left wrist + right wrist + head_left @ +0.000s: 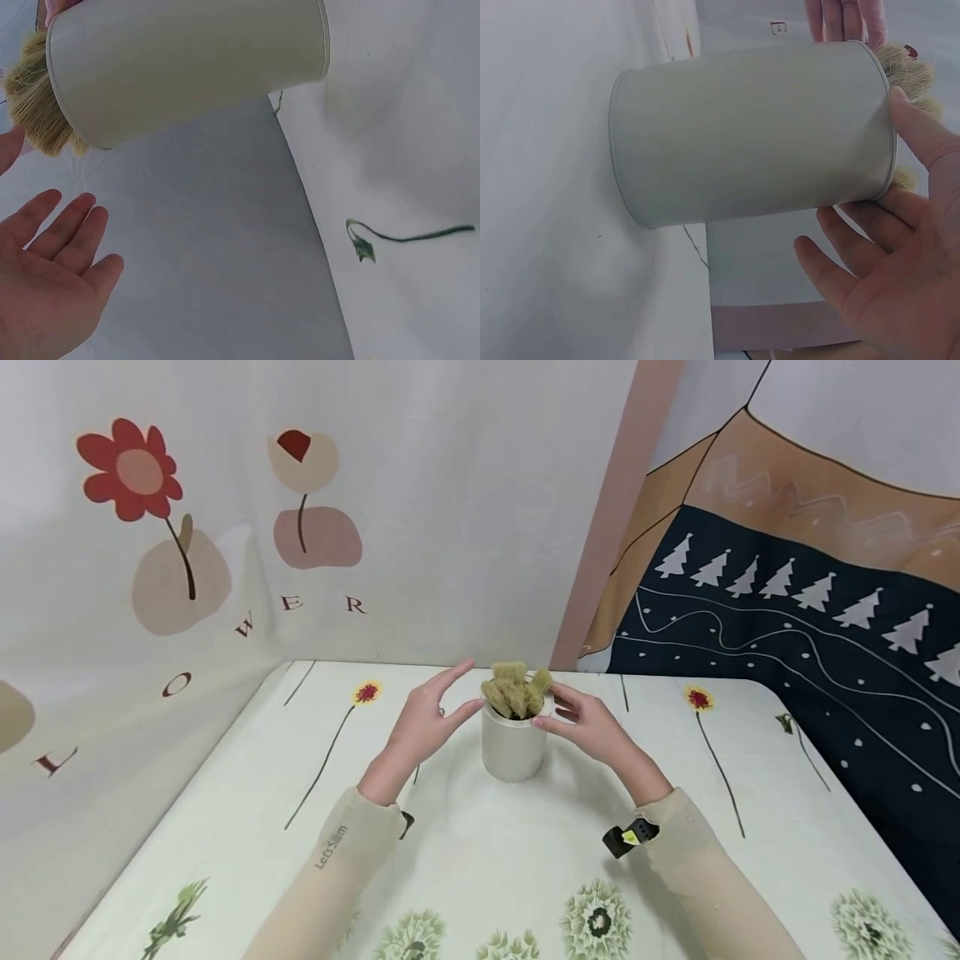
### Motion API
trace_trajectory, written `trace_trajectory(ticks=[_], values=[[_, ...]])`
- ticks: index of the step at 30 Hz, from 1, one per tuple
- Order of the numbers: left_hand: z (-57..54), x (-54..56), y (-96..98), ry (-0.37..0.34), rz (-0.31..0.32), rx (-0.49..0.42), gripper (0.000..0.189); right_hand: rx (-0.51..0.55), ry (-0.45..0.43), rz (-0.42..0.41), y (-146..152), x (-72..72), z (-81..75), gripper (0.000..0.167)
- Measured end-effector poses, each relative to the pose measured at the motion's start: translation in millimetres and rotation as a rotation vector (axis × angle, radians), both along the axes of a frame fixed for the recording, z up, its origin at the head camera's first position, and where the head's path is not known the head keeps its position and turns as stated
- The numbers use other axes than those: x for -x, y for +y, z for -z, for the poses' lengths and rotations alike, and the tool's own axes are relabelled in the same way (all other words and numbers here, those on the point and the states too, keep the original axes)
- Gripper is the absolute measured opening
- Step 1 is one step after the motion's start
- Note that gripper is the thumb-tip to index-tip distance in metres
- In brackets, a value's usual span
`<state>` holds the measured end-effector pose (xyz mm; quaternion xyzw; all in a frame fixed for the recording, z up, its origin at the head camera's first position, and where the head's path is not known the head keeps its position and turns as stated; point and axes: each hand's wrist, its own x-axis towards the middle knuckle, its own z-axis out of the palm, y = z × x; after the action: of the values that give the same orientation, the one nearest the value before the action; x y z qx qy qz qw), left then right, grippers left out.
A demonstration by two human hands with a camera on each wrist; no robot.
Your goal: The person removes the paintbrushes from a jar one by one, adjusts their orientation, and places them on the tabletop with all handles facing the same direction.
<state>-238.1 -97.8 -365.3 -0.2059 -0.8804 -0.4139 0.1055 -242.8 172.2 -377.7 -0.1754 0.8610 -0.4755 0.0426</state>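
A white cylindrical container (513, 748) stands upright on the table, with tan bristly bunches, perhaps dried grass heads (513, 692), sticking up out of it. My right hand (592, 724) is at the container's right side, its thumb on the near rim and its first fingers round the far side, partly hidden in the right wrist view. The other fingers (829, 270) hang loose beside the wall. My left hand (425, 718) is to the left of the container, fingers spread and nothing held. In the left wrist view its palm (56, 292) shows apart from the container.
A white flower-printed cloth (465, 852) covers the table. Behind it hangs a pale curtain (457, 527) with flower drawings, and to the right a dark cloth (757, 627) with white trees. Each wrist wears a strap; the right one carries a black device (630, 837).
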Motion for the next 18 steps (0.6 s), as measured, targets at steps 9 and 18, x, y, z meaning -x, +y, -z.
trace_trajectory(ticks=[9,18], values=[[4.3,1.9,9.4,-0.071,0.084,-0.185,0.052,0.028,-0.016,-0.002,-0.5,-0.7,-0.3,0.072],[4.0,3.1,15.9,-0.069,0.082,-0.21,0.043,0.032,-0.028,0.001,-0.1,-0.8,-1.0,0.072]])
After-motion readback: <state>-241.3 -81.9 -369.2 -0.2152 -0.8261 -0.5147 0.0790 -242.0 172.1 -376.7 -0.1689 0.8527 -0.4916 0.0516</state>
